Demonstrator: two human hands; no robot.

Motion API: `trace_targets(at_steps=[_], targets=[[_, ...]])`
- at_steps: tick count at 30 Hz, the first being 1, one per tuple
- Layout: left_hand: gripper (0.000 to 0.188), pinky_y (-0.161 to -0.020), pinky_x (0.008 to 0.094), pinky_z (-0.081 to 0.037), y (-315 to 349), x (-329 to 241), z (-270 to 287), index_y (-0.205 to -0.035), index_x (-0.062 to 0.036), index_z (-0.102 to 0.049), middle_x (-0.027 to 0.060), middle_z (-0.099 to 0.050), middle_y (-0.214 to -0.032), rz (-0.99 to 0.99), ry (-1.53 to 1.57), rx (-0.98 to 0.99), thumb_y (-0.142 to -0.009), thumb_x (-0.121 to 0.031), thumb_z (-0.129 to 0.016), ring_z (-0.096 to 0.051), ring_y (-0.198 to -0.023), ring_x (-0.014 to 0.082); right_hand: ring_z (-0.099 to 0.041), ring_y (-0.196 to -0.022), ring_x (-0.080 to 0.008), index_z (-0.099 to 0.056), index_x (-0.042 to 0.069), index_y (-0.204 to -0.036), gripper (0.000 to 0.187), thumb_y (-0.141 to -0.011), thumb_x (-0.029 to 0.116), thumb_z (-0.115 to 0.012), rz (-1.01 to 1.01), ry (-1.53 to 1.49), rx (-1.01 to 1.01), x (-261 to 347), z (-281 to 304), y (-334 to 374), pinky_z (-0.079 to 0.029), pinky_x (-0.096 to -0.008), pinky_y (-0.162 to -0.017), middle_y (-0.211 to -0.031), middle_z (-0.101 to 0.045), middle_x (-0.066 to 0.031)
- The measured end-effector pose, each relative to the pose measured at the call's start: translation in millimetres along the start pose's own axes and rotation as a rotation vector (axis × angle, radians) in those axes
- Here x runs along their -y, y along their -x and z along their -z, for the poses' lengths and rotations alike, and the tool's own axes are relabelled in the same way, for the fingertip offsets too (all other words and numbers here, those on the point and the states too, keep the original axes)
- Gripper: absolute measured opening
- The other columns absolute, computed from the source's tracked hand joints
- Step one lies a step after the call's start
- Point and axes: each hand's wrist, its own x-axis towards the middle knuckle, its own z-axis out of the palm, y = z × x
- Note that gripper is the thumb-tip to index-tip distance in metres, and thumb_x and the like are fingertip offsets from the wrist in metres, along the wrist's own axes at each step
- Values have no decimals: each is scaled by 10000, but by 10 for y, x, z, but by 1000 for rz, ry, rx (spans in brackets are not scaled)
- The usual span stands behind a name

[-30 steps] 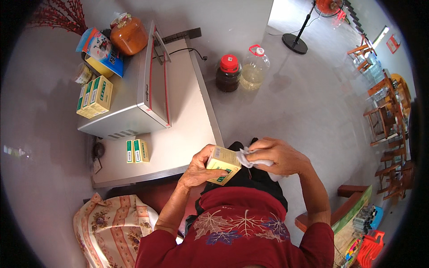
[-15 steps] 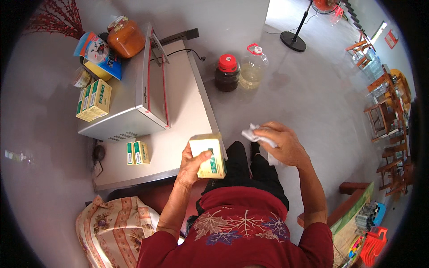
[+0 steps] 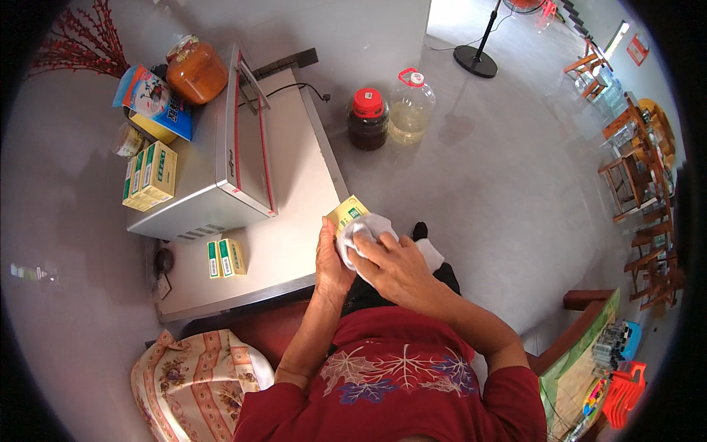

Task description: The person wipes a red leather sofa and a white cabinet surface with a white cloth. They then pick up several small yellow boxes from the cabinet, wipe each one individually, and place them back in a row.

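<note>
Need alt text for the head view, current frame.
A person's left hand holds a yellow box while the right hand holds a white cloth against it. More yellow boxes sit on a silver appliance and on the counter beside it.

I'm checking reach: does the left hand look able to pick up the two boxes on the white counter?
Probably not yet: the left hand holds a yellow box, while the right hand holds a white cloth over it. The two boxes look close enough.

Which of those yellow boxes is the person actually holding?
The yellow box in the left hand, partly covered by the white cloth under the right hand. The boxes on the silver appliance and the pair on the counter are untouched.
</note>
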Motion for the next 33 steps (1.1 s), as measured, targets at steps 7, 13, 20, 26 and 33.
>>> trace_targets(at_steps=[7,13,20,26,33], targets=[[465,-938,407,-465,1,45,92,-1227,-94,-477,79,-562,-1173,-54,-9,-35,-937,-458,-467,-553,-1086,222,-582,-806,-235,-634,146,-1064,389,-682,102,-694,-52,-393,147,-263,296,250,-511,-357,-660,-1093,-555,-4],[691,-967,425,-441,186,25,-181,-1328,-131,-429,89,-526,-1269,155,209,133,-878,-653,-376,-529,-1145,252,-563,-782,-241,-631,110,-1054,382,-676,93,-691,-193,-182,-142,-259,98,-133,-504,-350,-643,-1077,-547,-37],[673,-968,443,-434,120,-6,-64,-1322,-160,-420,75,-508,-1271,163,145,39,-875,-660,-370,-515,-1148,261,-561,-817,-256,-629,106,-1078,378,-708,79,-703,-204,-239,76,-210,176,137,-499,-370,-700,-1107,-554,-31],[519,-984,444,-408,78,-68,-80,-1327,-176,-409,81,-513,-1247,110,175,34,-928,-507,-413,-506,-1133,276,-592,-853,-251,-615,150,-1099,382,-726,116,-687,-204,-504,172,-346,383,341,-510,-357,-690,-1051,-589,-37],[489,-1004,390,-396,154,154,-213,-1335,-135,-403,68,-479,-1270,-10,94,153,-967,-455,-366,-499,-1133,221,-537,-908,-255,-613,91,-1103,404,-705,77,-679,-88,-204,-131,-46,167,-300,-475,-336,-756,-1146,-568,-38]])
